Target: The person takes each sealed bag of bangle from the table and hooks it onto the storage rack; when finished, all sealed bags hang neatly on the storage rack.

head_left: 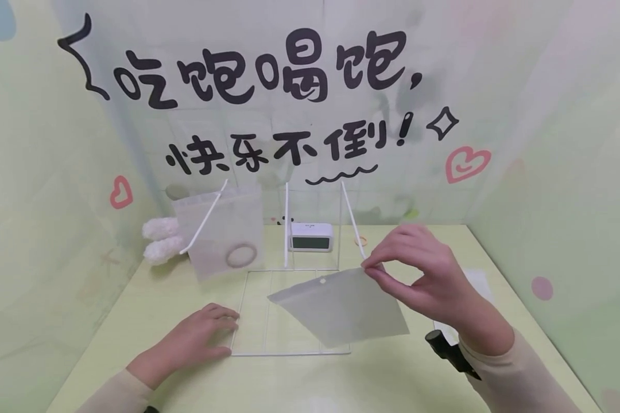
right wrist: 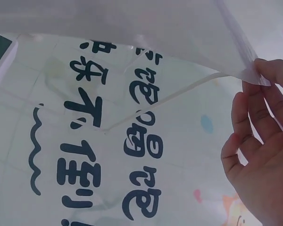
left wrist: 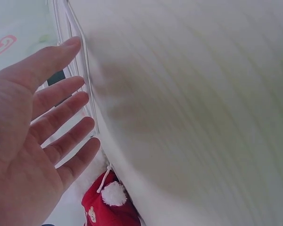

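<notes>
My right hand (head_left: pixel 418 269) pinches one top corner of a frosted, see-through zip bag (head_left: pixel 351 310) with a small hanging hole. That bag hangs tilted over a white wire display rack (head_left: pixel 289 355), its corner close to the tip of the rack's right prong (head_left: pixel 352 218). In the right wrist view the bag (right wrist: pixel 132 19) spans the top, held between thumb and fingers. My left hand (head_left: pixel 196 335) rests at the left side of the rack's base, fingers extended and loosely spread. Another frosted bag (head_left: pixel 206 223) hangs at the left prong (head_left: pixel 205 217), with a ring-shaped item (head_left: pixel 229 258) showing through it.
A white digital clock (head_left: pixel 311 244) stands behind the rack's middle prong (head_left: pixel 286 223). At the back left are white fluffy toy parts (head_left: pixel 161 241); the left wrist view shows red toy clothing (left wrist: pixel 106 202). Another pale sheet or bag (head_left: pixel 446 332) lies partly under the right forearm.
</notes>
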`<state>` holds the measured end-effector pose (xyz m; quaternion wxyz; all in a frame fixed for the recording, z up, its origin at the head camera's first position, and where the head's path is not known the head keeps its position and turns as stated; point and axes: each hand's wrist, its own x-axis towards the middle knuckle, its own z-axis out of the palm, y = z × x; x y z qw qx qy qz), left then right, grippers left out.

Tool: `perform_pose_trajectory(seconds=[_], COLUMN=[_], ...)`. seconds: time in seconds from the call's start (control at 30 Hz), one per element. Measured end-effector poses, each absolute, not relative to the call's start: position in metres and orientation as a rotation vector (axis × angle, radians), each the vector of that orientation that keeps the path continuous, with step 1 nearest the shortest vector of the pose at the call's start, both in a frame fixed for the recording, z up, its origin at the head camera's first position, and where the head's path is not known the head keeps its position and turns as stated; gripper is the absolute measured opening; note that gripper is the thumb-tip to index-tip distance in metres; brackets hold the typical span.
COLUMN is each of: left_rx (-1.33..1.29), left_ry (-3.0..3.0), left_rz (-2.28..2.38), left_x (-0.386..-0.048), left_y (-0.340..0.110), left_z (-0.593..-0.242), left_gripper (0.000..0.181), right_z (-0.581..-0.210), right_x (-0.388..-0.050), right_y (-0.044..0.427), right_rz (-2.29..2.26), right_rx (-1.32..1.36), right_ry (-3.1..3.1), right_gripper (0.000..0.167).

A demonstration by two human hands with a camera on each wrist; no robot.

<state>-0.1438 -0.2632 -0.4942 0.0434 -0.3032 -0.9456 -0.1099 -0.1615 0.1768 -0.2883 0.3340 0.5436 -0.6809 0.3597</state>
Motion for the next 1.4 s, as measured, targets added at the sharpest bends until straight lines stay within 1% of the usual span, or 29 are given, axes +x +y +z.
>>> perform_pose_trajectory(seconds=[0.2,0.4,0.67,1.07,1.4], left_rx=[-0.929,-0.943,-0.978,-0.954,-0.967], left_ry=[-2.894,-2.871,-2.826,-2.863,-2.818], left_rz=[-0.331,-0.311,-0.320,-0.327,-0.320], left_x=[-0.144,-0.144,-0.144,-0.145,-0.145], left_y=[-0.262,-0.262,-0.264,-0.264,-0.263], left_z=[-0.494,-0.493,-0.492,-0.497,-0.495], left_gripper=[0.045,0.044,0.043,0.044,0.043], right_z=[-0.281,-0.274,-0.270,-0.271,-0.268], right_x=[-0.160,-0.161,-0.170,-0.183,-0.203], right_y=[0.166,0.151,0.135,0.133,0.132], right_rz=[0.902,0.921,0.917,0.914,0.996], right_rx=[1.376,1.403,1.405,1.328,1.311], right_ry=[-1.788,-1.797,-1.869,-2.021,-2.200], right_gripper=[0.006,0.009,0.020,0.011,0.011])
